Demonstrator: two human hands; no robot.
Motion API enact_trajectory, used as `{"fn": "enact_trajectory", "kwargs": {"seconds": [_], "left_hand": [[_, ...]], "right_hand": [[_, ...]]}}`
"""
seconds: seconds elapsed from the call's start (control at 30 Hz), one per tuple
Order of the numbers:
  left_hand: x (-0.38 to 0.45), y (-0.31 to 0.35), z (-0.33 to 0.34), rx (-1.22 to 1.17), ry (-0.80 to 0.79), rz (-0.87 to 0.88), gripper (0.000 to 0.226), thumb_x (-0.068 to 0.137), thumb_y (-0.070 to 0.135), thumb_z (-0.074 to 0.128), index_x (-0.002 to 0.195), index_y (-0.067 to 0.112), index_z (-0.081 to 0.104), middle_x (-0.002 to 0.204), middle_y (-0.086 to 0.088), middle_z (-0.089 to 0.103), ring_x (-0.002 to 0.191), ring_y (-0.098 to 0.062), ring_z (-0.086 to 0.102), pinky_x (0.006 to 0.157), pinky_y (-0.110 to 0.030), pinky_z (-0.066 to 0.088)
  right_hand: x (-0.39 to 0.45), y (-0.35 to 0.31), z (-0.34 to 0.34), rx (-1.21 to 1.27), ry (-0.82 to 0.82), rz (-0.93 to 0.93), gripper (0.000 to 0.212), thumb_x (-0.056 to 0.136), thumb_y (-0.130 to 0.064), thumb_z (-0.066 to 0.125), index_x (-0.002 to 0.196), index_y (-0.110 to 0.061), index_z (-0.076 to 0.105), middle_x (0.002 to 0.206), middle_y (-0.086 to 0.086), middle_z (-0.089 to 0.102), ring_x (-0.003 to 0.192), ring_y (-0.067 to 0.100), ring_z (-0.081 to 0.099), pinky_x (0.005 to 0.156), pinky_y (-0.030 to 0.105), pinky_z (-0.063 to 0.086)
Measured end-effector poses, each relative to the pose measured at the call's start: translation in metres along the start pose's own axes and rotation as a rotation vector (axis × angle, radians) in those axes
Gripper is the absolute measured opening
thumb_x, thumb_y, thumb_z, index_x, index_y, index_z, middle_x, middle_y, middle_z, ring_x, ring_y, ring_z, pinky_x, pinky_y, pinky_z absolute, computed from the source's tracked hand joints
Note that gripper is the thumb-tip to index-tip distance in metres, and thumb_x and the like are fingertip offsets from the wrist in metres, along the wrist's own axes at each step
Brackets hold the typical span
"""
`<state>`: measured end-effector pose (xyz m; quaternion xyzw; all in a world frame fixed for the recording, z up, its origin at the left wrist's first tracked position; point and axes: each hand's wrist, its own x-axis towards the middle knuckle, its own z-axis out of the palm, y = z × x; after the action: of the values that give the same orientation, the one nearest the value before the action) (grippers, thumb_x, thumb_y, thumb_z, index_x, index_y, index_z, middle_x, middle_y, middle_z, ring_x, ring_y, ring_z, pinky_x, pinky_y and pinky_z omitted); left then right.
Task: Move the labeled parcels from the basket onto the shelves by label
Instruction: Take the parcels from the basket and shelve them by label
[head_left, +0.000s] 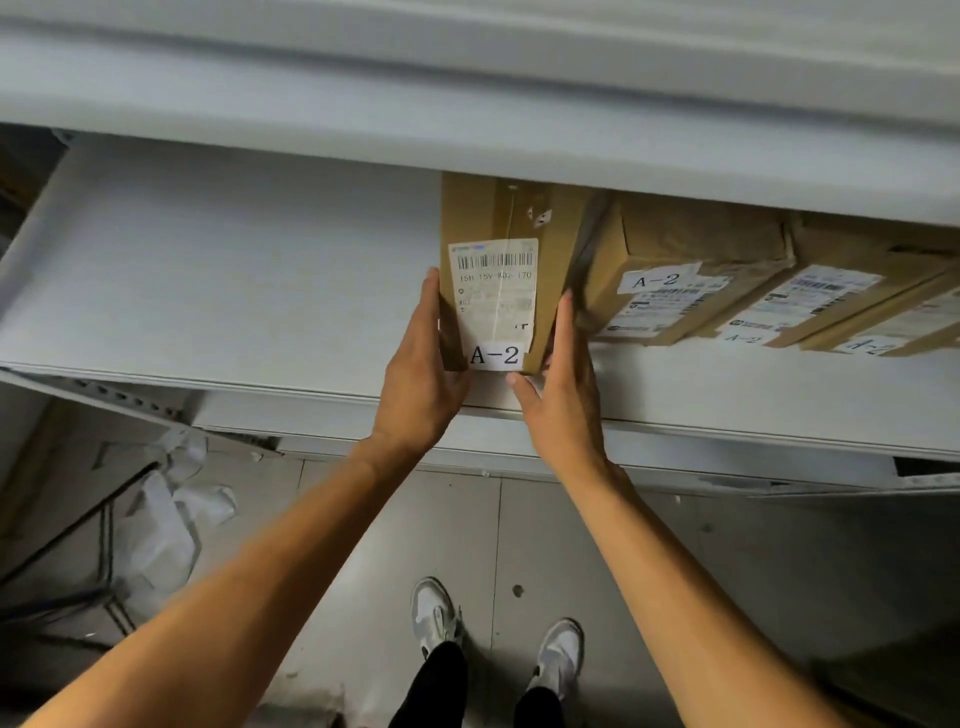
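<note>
On the shelf (260, 291), both hands steady a parcel (514, 223) labeled "A-2".

Left hand (423, 358) and right hand (563, 384) flank A-2 parcel (511, 270) on shelf (234, 291)

We count four brown cardboard parcels on the white metal shelf (218, 291): one long parcel (511, 218) standing between our hands, and three lying beside it to the right, the nearest (691, 249), the next (857, 260) and the last (924, 317) partly cut off at the frame's edge. Each of the four carries a white "A-2" paper tag, so four tags. Two bare hands hold the first parcel, left hand (423, 374) and right hand (563, 384). Below, we see two white sneakers, one (434, 613) and the other (561, 654).
</note>
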<state>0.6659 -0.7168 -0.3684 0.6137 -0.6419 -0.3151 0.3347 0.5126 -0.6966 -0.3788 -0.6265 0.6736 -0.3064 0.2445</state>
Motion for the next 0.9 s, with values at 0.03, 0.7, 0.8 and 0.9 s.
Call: {"fn": "enact_trajectory", "kwargs": {"seconds": [0.03, 0.7, 0.8, 0.9], "left_hand": [[0.003, -0.002, 0.003, 0.007, 0.024, 0.002, 0.098, 0.085, 0.008, 0.073, 0.154, 0.034, 0.01, 0.151, 0.002, 0.042, 0.131, -0.024, 0.052, 0.098, -0.047, 0.053], [0.009, 0.007, 0.015, 0.158, -0.036, -0.087, 0.08, 0.091, 0.006, 0.064, 0.156, 0.015, 0.017, 0.146, -0.01, 0.046, 0.128, -0.029, 0.05, 0.103, -0.045, 0.047], [-0.02, 0.019, 0.002, 0.25, -0.092, -0.116, 0.083, 0.091, 0.012, 0.065, 0.157, 0.011, 0.015, 0.154, -0.011, 0.038, 0.138, -0.03, 0.042, 0.11, -0.043, 0.04], [-0.054, 0.028, -0.011, 0.378, -0.165, -0.116, 0.077, 0.093, 0.021, 0.064, 0.155, 0.01, 0.02, 0.155, -0.012, 0.036, 0.141, -0.03, 0.035, 0.114, -0.041, 0.035]], "right_hand": [[0.0, 0.003, 0.004, 0.011, 0.013, 0.003, 0.104, 0.088, -0.01, 0.073, 0.158, -0.032, -0.002, 0.162, 0.008, 0.028, 0.14, 0.031, 0.041, 0.108, 0.05, 0.045], [-0.017, 0.007, -0.012, 0.042, -0.171, 0.016, 0.094, 0.09, -0.017, 0.068, 0.16, -0.014, 0.004, 0.165, 0.005, 0.023, 0.149, 0.018, 0.026, 0.116, 0.025, 0.027], [-0.033, 0.001, -0.026, -0.056, -0.275, 0.06, 0.086, 0.094, -0.02, 0.063, 0.16, -0.017, 0.008, 0.167, 0.006, 0.012, 0.153, 0.02, 0.013, 0.118, 0.031, 0.024], [-0.051, -0.001, -0.039, -0.25, -0.419, 0.055, 0.08, 0.098, -0.027, 0.057, 0.16, -0.017, 0.007, 0.168, 0.005, -0.002, 0.154, 0.024, 0.004, 0.12, 0.038, 0.022]]}}
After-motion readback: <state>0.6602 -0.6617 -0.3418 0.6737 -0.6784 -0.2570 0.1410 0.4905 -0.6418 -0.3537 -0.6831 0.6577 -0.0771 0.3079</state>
